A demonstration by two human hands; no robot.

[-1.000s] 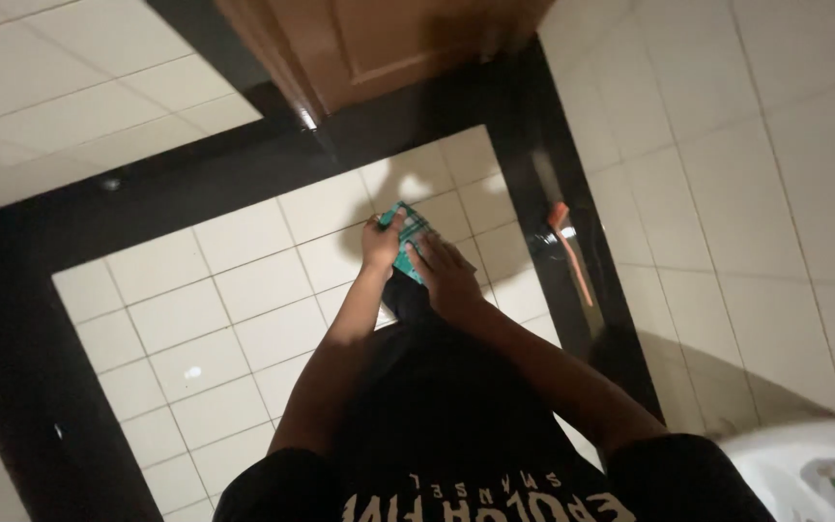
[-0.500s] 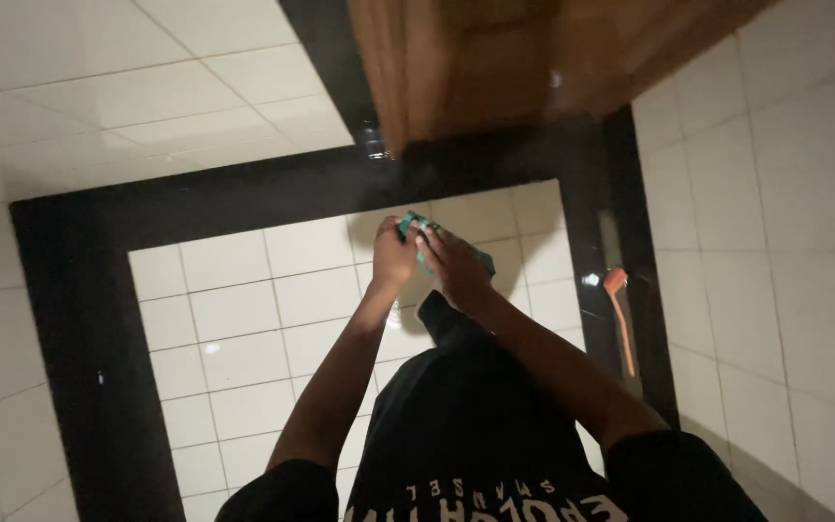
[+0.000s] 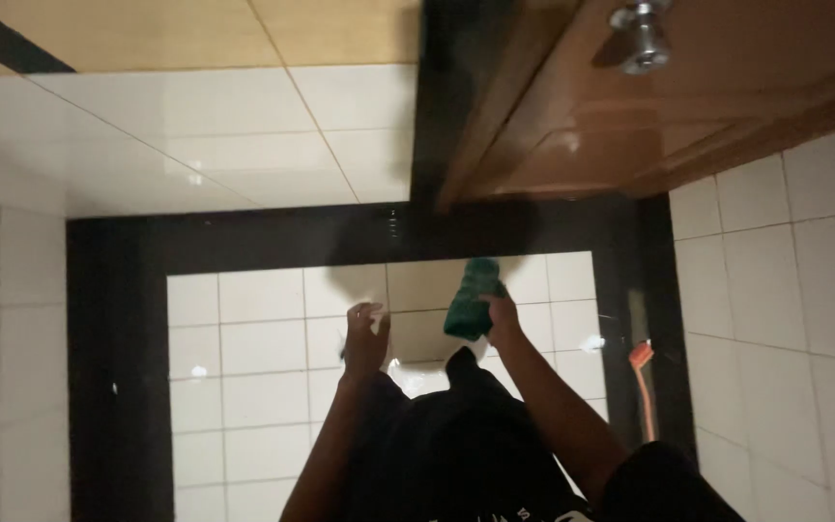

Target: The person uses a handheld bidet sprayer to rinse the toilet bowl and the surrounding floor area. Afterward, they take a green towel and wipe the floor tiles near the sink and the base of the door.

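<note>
I look straight down in a dim tiled room. My right hand (image 3: 503, 317) grips a green cloth (image 3: 473, 299) that hangs bunched in front of me over the white floor tiles. My left hand (image 3: 365, 338) is apart from the cloth, a little to its left, with the fingers loosely spread and nothing in them. Both forearms reach forward from my dark shirt at the bottom of the view.
A brown wooden door (image 3: 669, 106) with a round metal knob (image 3: 638, 41) stands at the top right. A black tile border (image 3: 118, 358) frames the white floor tiles. An orange-handled brush (image 3: 644, 382) lies by the right wall.
The view has tilted up toward the door. My two hands held the cloth together before; now my left hand has let go and moved left, and my right hand alone holds it.
</note>
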